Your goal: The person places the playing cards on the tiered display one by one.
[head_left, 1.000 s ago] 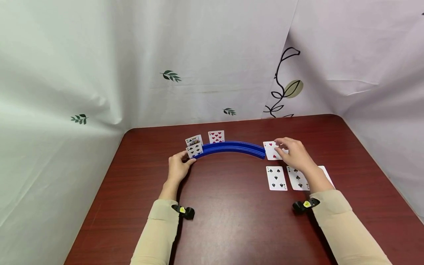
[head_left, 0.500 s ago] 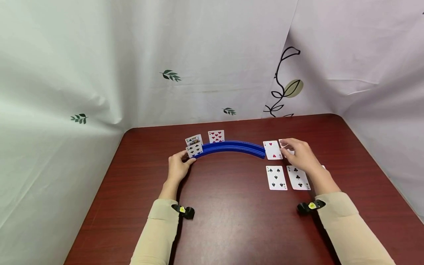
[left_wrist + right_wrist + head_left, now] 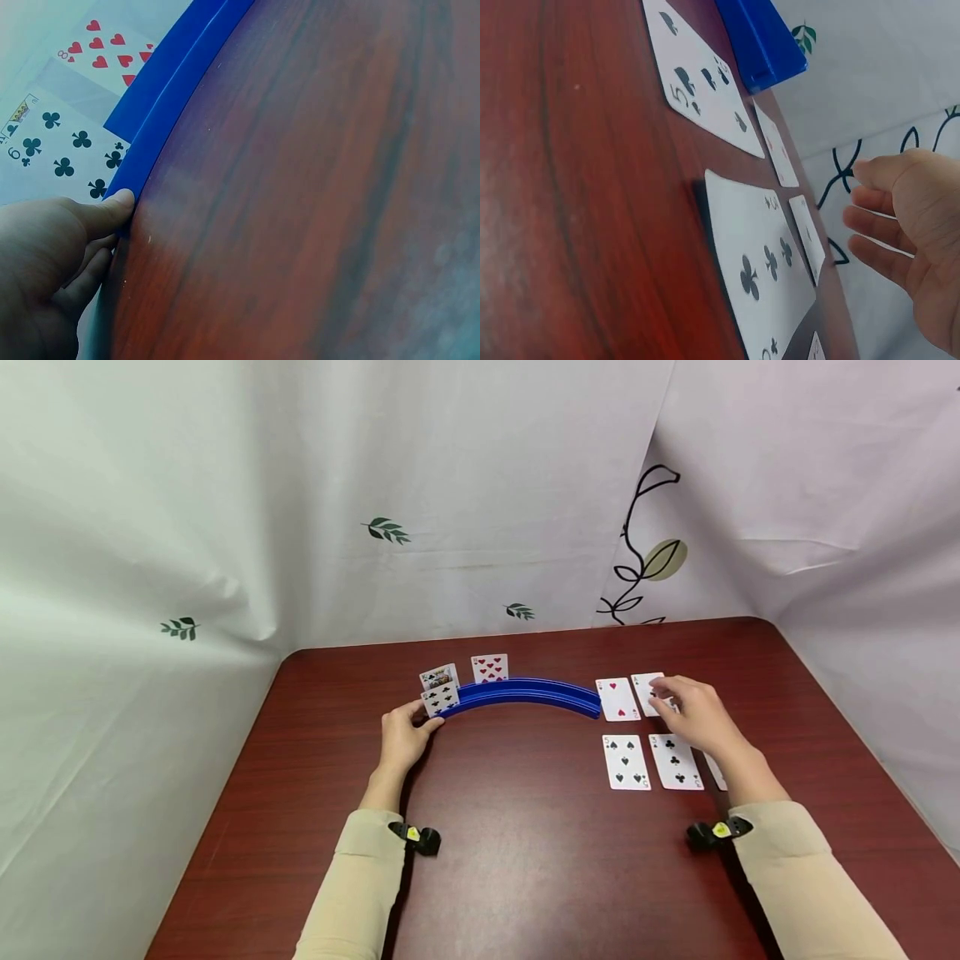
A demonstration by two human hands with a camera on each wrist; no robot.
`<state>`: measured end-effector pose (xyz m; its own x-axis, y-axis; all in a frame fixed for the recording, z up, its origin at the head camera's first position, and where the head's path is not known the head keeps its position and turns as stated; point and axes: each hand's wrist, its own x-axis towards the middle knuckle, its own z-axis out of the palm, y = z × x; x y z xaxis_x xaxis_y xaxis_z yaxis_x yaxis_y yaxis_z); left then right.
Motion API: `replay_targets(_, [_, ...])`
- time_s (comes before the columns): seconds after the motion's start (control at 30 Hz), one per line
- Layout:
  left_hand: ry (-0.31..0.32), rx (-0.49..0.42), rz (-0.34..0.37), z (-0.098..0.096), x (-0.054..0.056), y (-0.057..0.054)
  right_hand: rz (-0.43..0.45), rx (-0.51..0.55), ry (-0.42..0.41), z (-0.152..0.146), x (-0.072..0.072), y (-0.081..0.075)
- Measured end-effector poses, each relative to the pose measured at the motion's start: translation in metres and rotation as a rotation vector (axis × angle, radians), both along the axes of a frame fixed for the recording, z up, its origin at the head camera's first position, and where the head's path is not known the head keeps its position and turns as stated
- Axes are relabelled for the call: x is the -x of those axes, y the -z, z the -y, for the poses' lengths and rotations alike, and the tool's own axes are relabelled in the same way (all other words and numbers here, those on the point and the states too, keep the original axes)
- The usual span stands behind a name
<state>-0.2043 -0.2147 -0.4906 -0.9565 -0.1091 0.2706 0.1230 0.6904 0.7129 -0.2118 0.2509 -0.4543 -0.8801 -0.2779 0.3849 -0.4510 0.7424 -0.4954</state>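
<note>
My left hand pinches the left end of a curved blue card holder, thumb on its front edge and fingers behind. A six of clubs stands in the holder by that thumb, partly covering a king. Farther along stands an eight of hearts. My right hand is held over the right side of the table, fingers loosely bent with nothing between them. It partly covers an ace lying face up. Left of the ace lies a two of hearts.
A five of spades and a three of clubs lie face up in a nearer row. Another card is mostly hidden under the right forearm. White cloth hangs behind and beside the dark red wooden table.
My right hand has moved right, away from the two of hearts and across the ace, uncovering both more. My left hand and the holder have stayed put.
</note>
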Motion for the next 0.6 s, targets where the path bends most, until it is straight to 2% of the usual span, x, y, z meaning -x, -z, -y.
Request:
replay_targets(0.43, [0.002,-0.002,-0.011,-0.001,-0.001,0.000,-0.016,-0.004,0.009,-0.019,-0.006,0.008])
replay_targets(0.6, [-0.001,-0.003,-0.005,-0.001,-0.001,-0.001,0.008,-0.011,0.024,-0.025,-0.006,0.009])
